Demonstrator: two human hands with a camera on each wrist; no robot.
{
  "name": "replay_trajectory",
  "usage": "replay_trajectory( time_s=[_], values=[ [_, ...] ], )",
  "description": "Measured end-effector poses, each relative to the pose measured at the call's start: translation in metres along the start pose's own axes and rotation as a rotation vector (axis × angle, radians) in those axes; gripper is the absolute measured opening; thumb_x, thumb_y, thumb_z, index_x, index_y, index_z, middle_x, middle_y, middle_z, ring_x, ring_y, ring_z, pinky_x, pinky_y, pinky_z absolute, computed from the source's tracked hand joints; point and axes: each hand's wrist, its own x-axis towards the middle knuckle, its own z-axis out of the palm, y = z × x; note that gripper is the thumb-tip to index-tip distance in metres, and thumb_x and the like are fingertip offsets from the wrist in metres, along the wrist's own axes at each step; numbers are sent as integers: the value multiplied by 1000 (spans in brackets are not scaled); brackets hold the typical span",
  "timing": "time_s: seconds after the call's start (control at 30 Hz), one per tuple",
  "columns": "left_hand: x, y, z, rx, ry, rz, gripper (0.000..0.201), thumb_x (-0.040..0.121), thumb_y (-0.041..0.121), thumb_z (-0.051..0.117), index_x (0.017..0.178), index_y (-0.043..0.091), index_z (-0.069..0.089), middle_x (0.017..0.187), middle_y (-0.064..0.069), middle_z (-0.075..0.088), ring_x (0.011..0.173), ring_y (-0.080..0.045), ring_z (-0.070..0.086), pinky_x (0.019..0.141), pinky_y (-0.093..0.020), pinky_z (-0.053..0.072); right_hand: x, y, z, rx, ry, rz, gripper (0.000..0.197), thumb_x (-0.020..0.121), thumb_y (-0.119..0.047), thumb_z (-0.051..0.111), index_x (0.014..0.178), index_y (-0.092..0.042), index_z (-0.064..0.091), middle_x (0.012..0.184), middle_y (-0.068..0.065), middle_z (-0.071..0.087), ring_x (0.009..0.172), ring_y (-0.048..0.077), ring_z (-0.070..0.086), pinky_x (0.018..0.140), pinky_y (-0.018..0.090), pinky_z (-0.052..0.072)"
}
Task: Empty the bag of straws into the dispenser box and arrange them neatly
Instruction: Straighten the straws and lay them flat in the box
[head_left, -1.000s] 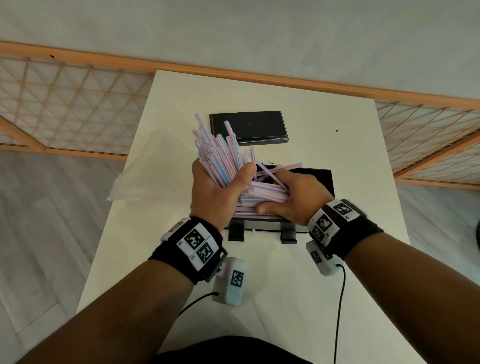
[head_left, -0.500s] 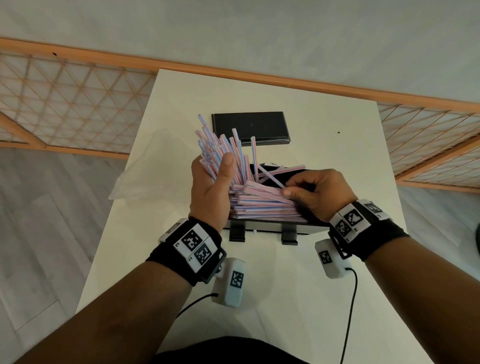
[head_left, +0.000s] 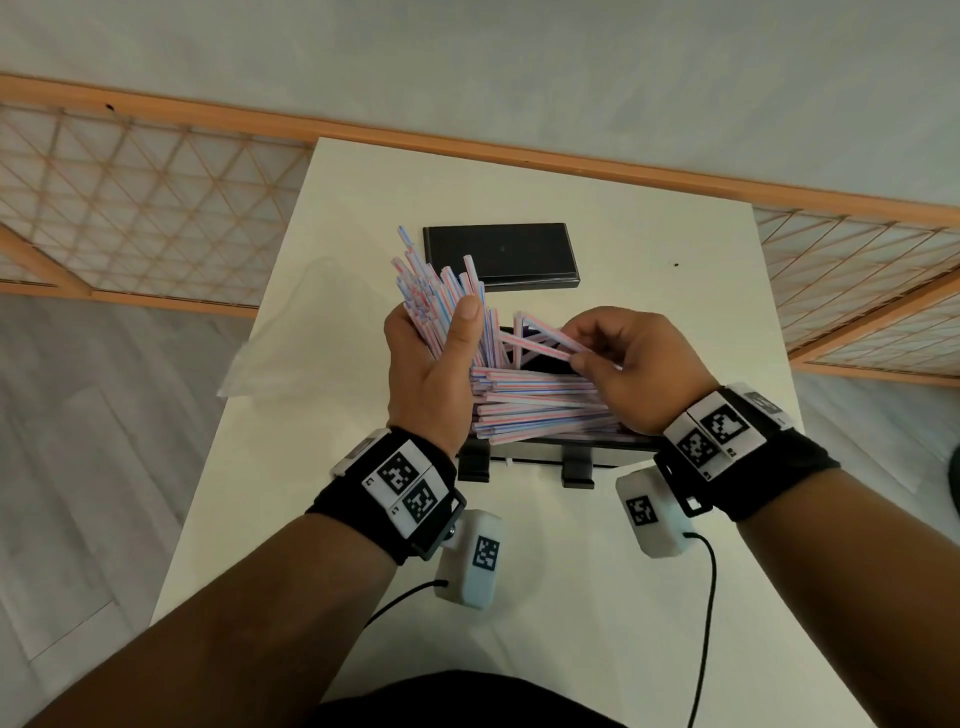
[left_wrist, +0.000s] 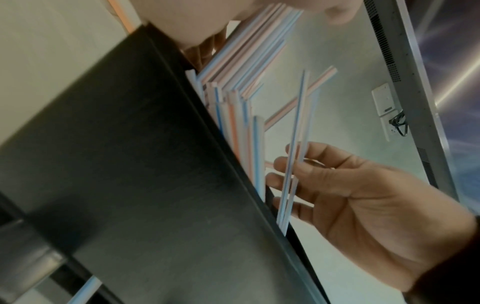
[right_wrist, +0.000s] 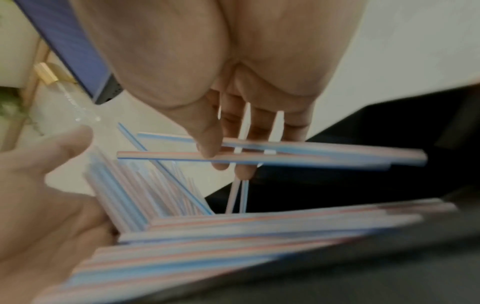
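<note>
A black dispenser box (head_left: 524, 451) stands on the white table (head_left: 649, 270), with pink-and-blue striped straws (head_left: 540, 402) stacked flat in it. My left hand (head_left: 431, 358) grips a fanned bundle of straws (head_left: 434, 296) that tilts up and away over the box's left end. My right hand (head_left: 618, 364) pinches a few loose straws (head_left: 535, 345) above the stack at the right. In the right wrist view the thumb and fingers (right_wrist: 210, 148) hold two straws (right_wrist: 285, 156) crosswise over the box. The left wrist view has the right hand (left_wrist: 337, 191) with straws (left_wrist: 293, 164) beside the box wall (left_wrist: 130, 164).
The box's black lid (head_left: 498, 254) lies flat at the back of the table. An empty clear plastic bag (head_left: 306, 338) lies at the table's left edge. A wooden lattice rail (head_left: 130, 208) runs behind the table. Cables (head_left: 701, 623) trail from both wrist cameras.
My right hand has lifted off the stack and drawn right, pinching a few straws out of it. My left hand has tipped its bundle more upright.
</note>
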Motion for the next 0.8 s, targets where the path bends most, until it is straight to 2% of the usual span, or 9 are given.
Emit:
replay_trajectory(
  time_s=[0.17, 0.27, 0.33, 0.37, 0.43, 0.53, 0.63, 0.73, 0.8],
  values=[
    [0, 0, 1, 10, 12, 5, 81, 71, 72, 59, 129, 16, 46, 112, 14, 65, 101, 1, 66, 100, -31, 51, -6, -8, 4, -200, -248, -26, 28, 85, -32, 71, 113, -29, 67, 102, -12, 69, 92, 11, 64, 86, 27, 49],
    [-1, -1, 0, 19, 14, 16, 86, 70, 73, 58, 132, 14, 45, 112, 15, 64, 97, 7, 64, 95, -23, 50, -12, 7, 1, -338, -345, -26, 73, 62, -71, 71, 120, -28, 57, 110, -9, 61, 98, 13, 59, 90, 32, 50],
    [-1, -2, -1, 15, 4, 29, 86, 71, 71, 58, 133, 13, 44, 113, 16, 63, 94, 12, 63, 89, -13, 48, -16, 19, 6, -453, -431, -32, 100, 53, -88, 61, 135, -33, 42, 125, -9, 55, 115, 15, 53, 104, 41, 43],
    [-1, -3, 0, 19, -5, 34, 85, 73, 70, 58, 133, 13, 43, 113, 16, 62, 94, 14, 62, 87, -10, 47, -17, 22, 11, -498, -452, -31, 102, 53, -91, 57, 138, -36, 37, 129, -10, 53, 120, 15, 50, 109, 48, 37],
    [-2, -4, 1, 34, -16, 38, 79, 78, 66, 60, 133, 12, 43, 113, 14, 62, 93, 14, 62, 84, -8, 47, -17, 22, 21, -497, -421, -48, 89, 58, -90, 52, 128, -37, 40, 118, -12, 55, 113, 14, 52, 107, 50, 37],
    [-2, -3, 1, 41, -13, 39, 76, 79, 65, 60, 131, 14, 43, 114, 13, 62, 97, 10, 63, 87, -12, 49, -12, 12, 27, -318, -319, -82, 68, 64, -84, 56, 108, -33, 44, 95, -15, 56, 83, 8, 56, 79, 34, 49],
    [-2, -1, 0, 24, -6, 37, 82, 73, 71, 58, 129, 14, 44, 112, 14, 63, 99, 3, 65, 93, -22, 51, -12, 8, 30, -242, -296, -150, 68, 68, -79, 59, 117, -33, 47, 101, -14, 58, 87, 8, 58, 78, 29, 50],
    [-4, 2, -2, -1, -8, 46, 86, 72, 69, 59, 130, 9, 44, 109, 13, 63, 92, 9, 64, 85, -15, 49, -15, 6, 35, -195, -251, -171, 48, 78, -64, 66, 107, -30, 49, 91, -17, 54, 77, -1, 53, 69, 18, 43],
    [-7, 4, -4, -4, -17, 45, 84, 72, 66, 62, 131, 8, 43, 109, 12, 64, 92, 8, 65, 85, -17, 52, -14, 4, 38, -173, -192, -129, 38, 82, -57, 68, 96, -30, 45, 79, -17, 52, 66, -2, 51, 59, 13, 36]
  ],
)
